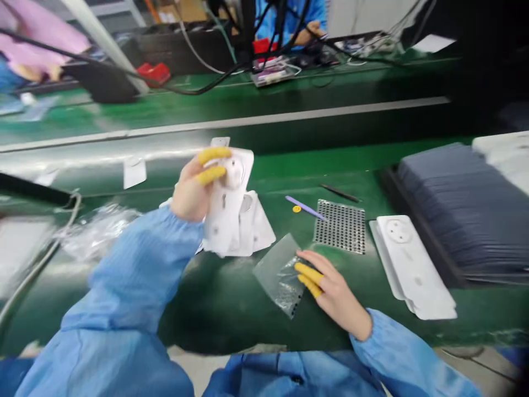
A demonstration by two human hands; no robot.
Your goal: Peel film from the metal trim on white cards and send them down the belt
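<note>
My left hand (196, 184), with yellow finger cots, grips a white plastic panel (221, 218) with a round raised part near its top. It is held up tilted over several similar white panels (252, 223) that lie overlapping on the bench. Low in front of me, my right hand (328, 284), also in yellow finger cots, has its fingers closed at the edge of a clear plastic sheet (275, 270). A few black dots show along that sheet's lower right edge. Just beyond lies a sheet full of black dots (341, 227).
A purple stick (305, 208), a dark thin tool (339, 193) and a small yellow disc (296, 209) lie mid-bench. White panels (415, 264) sit right, beside a dark tray (430, 231) of stacked grey pieces. Crumpled clear plastic (97, 231) lies left. Co-workers are across the bench.
</note>
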